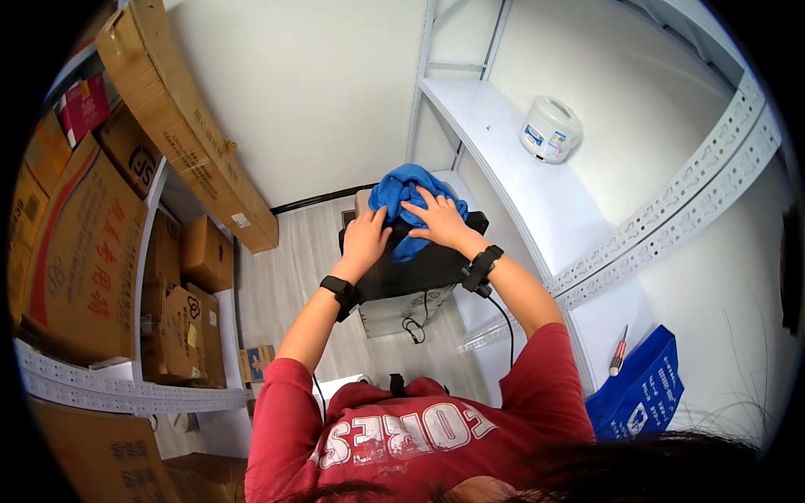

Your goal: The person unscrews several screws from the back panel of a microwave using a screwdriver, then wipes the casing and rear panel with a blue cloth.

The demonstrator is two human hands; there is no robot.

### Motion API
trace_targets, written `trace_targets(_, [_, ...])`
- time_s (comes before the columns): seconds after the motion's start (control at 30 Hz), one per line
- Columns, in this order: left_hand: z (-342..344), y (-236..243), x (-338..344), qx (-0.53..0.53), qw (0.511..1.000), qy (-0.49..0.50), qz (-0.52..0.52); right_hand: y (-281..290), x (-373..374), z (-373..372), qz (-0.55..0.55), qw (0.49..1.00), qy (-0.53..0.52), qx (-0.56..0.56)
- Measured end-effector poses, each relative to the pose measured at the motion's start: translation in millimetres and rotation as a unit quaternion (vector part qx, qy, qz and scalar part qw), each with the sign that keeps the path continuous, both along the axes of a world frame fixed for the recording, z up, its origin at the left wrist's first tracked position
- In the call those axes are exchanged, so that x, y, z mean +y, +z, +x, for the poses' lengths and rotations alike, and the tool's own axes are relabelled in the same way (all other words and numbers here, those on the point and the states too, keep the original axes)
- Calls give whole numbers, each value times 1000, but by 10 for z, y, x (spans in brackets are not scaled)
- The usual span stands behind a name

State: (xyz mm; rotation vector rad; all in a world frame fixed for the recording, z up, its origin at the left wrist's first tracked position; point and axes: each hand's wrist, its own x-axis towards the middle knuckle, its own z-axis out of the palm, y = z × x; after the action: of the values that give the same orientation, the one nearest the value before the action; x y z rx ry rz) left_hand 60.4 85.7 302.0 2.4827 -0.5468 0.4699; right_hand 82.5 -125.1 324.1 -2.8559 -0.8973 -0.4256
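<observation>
A crumpled blue cloth (408, 186) lies bunched on top of a black, flat-topped object (402, 277) in front of me. My right hand (440, 221) rests on the cloth with its fingers spread. At the cloth's left edge is my left hand (366, 238), fingers stretched forward and thumb apart, touching both cloth and black surface. What kind of thing the black object is, I cannot make out. Beneath it shows a light grey metal case (401, 315) with round vent patterns and a loose black cable (412, 329).
To the right, a white metal shelf (503, 159) holds a white rice cooker (551, 130); lower down lie a screwdriver (619, 356) and a blue bag (641, 390). Cardboard boxes (88, 260) fill the left shelves. A tall carton (197, 134) leans near the back wall.
</observation>
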Motion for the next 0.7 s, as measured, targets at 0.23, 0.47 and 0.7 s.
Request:
trace_targets(0.23, [83, -88, -124, -89, 988, 117, -53, 19, -443, 274, 128, 989, -78, 2])
trace_targets(0.47, [127, 0, -129, -12, 997, 69, -19, -132, 186, 360, 121, 980, -100, 125])
trace_targets(0.7, [24, 45, 70, -5, 998, -13, 61, 89, -146, 204, 14, 988, 27, 150])
